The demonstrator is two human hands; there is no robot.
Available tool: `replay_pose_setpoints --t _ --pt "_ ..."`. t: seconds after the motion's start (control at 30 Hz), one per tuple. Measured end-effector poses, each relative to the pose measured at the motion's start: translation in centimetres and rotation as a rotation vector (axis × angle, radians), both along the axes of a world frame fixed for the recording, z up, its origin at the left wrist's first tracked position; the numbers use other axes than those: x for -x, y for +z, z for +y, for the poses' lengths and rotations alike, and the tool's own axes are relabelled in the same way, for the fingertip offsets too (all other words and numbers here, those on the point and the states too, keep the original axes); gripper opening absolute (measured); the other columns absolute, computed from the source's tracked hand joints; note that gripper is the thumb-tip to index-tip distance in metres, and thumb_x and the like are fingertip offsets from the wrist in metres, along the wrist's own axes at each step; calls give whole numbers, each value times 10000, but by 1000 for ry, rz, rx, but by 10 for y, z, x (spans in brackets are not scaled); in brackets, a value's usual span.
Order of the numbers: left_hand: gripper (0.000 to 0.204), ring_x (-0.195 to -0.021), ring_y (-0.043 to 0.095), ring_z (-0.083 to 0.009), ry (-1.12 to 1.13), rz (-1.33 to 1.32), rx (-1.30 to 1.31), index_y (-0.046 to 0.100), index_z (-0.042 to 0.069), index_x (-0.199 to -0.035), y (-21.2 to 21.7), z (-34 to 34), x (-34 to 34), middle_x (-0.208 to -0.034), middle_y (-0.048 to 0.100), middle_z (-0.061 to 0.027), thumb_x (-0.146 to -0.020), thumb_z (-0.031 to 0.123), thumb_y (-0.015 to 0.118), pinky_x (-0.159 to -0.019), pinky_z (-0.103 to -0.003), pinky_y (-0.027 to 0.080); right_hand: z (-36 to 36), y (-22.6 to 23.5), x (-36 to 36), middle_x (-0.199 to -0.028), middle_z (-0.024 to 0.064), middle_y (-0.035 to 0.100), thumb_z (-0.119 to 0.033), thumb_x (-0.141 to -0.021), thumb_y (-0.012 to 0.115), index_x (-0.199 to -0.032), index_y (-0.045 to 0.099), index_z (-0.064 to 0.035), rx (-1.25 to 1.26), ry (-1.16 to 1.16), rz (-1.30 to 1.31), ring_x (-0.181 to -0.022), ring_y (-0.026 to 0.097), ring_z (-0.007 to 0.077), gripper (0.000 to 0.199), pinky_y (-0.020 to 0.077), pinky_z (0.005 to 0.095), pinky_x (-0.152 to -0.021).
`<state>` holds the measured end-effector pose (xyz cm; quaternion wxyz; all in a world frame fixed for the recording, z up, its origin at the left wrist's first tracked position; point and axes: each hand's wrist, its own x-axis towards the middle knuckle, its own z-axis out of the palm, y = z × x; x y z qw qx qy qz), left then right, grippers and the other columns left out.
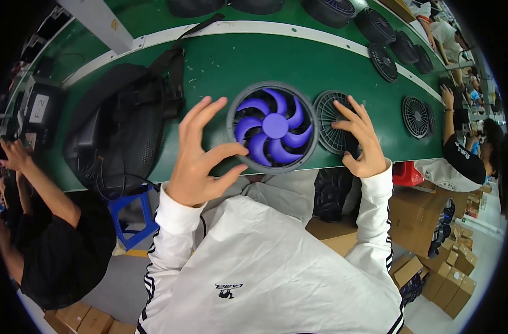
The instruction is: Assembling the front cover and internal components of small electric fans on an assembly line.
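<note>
A round fan [275, 126] with purple curved blades and a dark grey ring lies face up at the near edge of the green table. My left hand [195, 164] is at its lower left, fingers spread. The index fingertip overlaps the ring and the thumb is close to it. To the right of the fan, a black round grille [325, 114] with radial ribs lies on the table. My right hand [365, 142] is over its right part with the fingers apart, hiding some of it. Whether those fingertips touch the grille I cannot tell.
A black backpack [117, 131] lies left on the green table [215, 72]. Several dark round fan housings [375, 26] stand beyond the white rail, and more grilles [415, 117] lie right. Co-workers sit on both sides. A blue stool [132, 220] and cardboard boxes [413, 217] are below.
</note>
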<state>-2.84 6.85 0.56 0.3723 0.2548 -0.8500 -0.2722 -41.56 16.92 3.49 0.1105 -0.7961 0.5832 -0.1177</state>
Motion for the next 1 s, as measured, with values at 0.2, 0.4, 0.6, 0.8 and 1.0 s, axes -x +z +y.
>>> replay_pose_setpoints --t 0.2,0.4,0.6,0.8,1.0 --pt "337 -1500 381 -509 27 -15 -27 793 164 -968 -7 3 -6 -1613 463 -240 -661 147 929 -1198 -602 343 6 -4 -11 -1728 231 342 -326 -774 754 -1497 599 -65 87 -136 -163 -1607 276 484 784 164 597 -1317" --pt "404 -1482 411 -497 48 19 35 781 161 -1031 -18 6 -1 -1616 458 -242 -659 169 939 -1131 -576 406 6 -13 -5 -1737 252 305 -439 -812 783 -1587 524 -65 0 -151 -89 -1597 278 491 899 202 603 -1302" --pt "650 -1465 441 -481 86 116 -63 704 162 -1274 -14 5 4 -1626 439 -258 -677 237 951 -1047 -539 456 12 -26 -23 -1737 270 288 -426 -811 818 -1597 512 -65 138 -411 -168 -1573 302 501 918 245 595 -1282" --pt "725 -1445 467 -477 83 52 -18 646 148 -1323 -18 4 5 -1631 416 -292 -683 301 951 -1026 -538 463 5 -19 -34 -1742 261 285 -304 -789 838 -1564 548 -64 113 -404 -149 -1595 275 489 862 263 565 -1285" --pt "634 -1535 389 -494 85 -77 -71 638 155 -1284 -16 9 -6 -1679 330 -277 -782 441 901 -1192 -633 349 5 -12 22 -1770 182 278 -193 -785 807 -1612 494 -132 -12 -137 -164 -1641 171 483 886 178 614 -1304"
